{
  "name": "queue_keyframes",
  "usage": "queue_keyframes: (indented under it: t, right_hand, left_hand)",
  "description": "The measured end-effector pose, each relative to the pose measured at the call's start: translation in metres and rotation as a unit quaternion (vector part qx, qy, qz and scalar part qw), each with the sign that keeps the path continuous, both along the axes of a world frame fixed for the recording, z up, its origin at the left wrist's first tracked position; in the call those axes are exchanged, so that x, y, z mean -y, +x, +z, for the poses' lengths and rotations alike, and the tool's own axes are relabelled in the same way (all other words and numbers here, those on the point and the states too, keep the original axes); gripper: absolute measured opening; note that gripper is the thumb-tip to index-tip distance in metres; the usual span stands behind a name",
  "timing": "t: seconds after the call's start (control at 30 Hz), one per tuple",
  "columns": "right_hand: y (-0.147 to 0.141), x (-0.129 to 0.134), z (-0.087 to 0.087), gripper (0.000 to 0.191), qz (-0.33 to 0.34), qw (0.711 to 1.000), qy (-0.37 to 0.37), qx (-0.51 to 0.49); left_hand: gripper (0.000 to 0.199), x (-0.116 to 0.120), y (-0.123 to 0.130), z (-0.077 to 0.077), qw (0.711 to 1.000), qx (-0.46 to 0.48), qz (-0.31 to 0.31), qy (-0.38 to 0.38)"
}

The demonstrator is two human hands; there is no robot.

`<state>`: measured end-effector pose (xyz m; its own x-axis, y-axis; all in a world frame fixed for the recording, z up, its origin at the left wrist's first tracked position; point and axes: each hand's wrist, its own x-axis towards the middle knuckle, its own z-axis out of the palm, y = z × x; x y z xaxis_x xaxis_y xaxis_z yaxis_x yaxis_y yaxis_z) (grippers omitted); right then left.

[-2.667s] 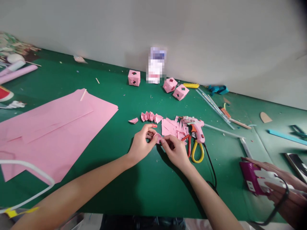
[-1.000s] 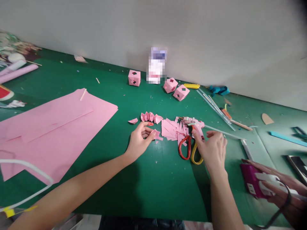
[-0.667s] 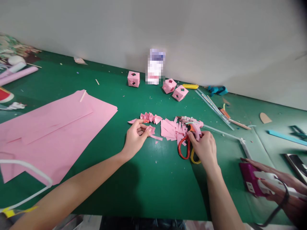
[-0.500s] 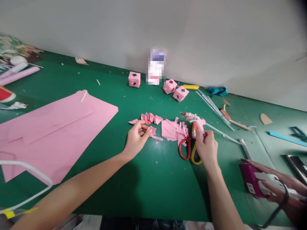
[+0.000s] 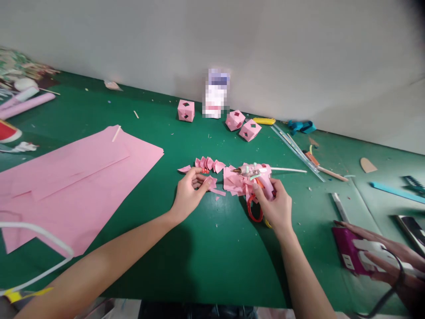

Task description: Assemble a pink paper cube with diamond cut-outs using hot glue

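My left hand (image 5: 190,191) is closed, pinching a small pink paper piece (image 5: 210,182) between thumb and fingers. A row of curled pink pieces (image 5: 208,163) lies just beyond it. My right hand (image 5: 275,204) grips the handle of a pink glue gun (image 5: 260,170); its nozzle points left, over a pile of pink paper strips (image 5: 234,181). A clear glue stick juts from the gun's back. Partly hidden below the gun are scissors with a red handle loop (image 5: 254,210) and a yellow one.
Large pink sheets (image 5: 83,177) cover the left. Pink paper shapes (image 5: 186,110) stand near the wall (image 5: 133,44), beside a blurred upright item (image 5: 216,94). At right, another person's hand (image 5: 392,252) is by a magenta power block (image 5: 344,248).
My right hand has moved left with the glue gun, turned it more level and brought its nozzle nearer my left hand. My left hand has hardly moved.
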<state>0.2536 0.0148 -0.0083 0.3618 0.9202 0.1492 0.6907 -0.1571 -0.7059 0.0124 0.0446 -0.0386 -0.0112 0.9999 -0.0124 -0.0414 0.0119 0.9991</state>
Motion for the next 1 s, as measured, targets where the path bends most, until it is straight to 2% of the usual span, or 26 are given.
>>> queue_keyframes:
  t: [0.17,0.4,0.73,1.0]
  right_hand:
    - [-0.008,0.002,-0.008,0.041,0.006,0.998,0.043,0.049]
    - [-0.01,0.003,-0.023,0.046,0.022,0.99,0.06,0.126]
    - [-0.008,0.004,-0.026,0.035,0.061,0.981,0.075,0.17]
    - [-0.005,0.004,-0.03,0.035,0.068,0.976,0.083,0.191]
  left_hand:
    - [0.027,0.001,0.0,0.002,1.0,-0.029,0.002,0.008]
    - [0.024,0.001,0.001,0.002,0.998,-0.058,-0.004,0.025]
    - [0.026,0.002,0.002,0.001,0.998,-0.066,-0.008,0.024]
    - [0.026,0.001,0.001,-0.001,0.997,-0.076,-0.006,0.03]
